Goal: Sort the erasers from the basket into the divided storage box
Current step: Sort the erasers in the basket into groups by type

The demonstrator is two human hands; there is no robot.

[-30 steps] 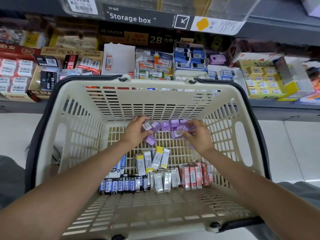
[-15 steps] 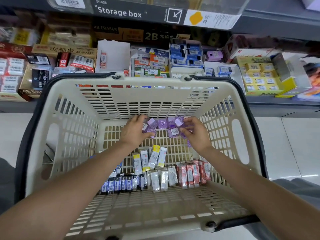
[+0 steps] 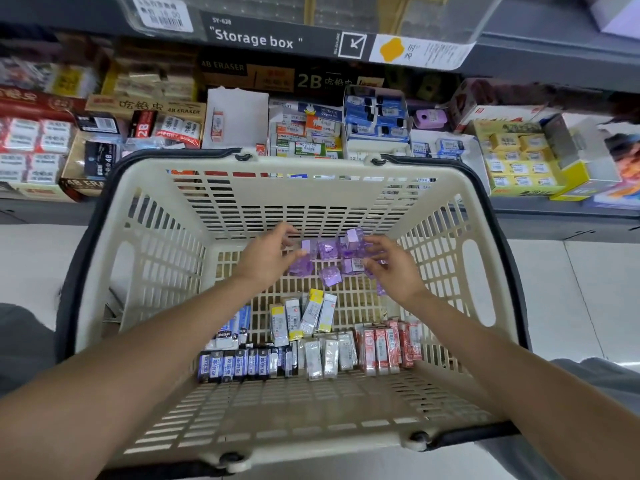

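Note:
A cream plastic basket (image 3: 138,258) sits in front of me below the shelves. At the far end of its floor lies a cluster of small purple erasers (image 3: 328,250). My left hand (image 3: 266,259) reaches in from the left and pinches one at the cluster's left edge. From the right, my right hand (image 3: 393,268) curls its fingers round others. One purple eraser (image 3: 330,276) lies loose just below them. The clear storage box (image 3: 311,12) stands on the top shelf above a label reading "Storage box"; I cannot see its compartments.
Near me on the basket floor stand rows of wrapped erasers: dark blue (image 3: 239,367), white (image 3: 329,355), red (image 3: 388,344), yellow-tipped (image 3: 304,317). Behind the basket, the shelf is packed with eraser display cartons (image 3: 377,116). Pale floor lies on both sides.
Both hands stayed at the far end of the basket, shuffling the purple erasers. They have drawn slightly apart, and one purple eraser now lies loose below the cluster.

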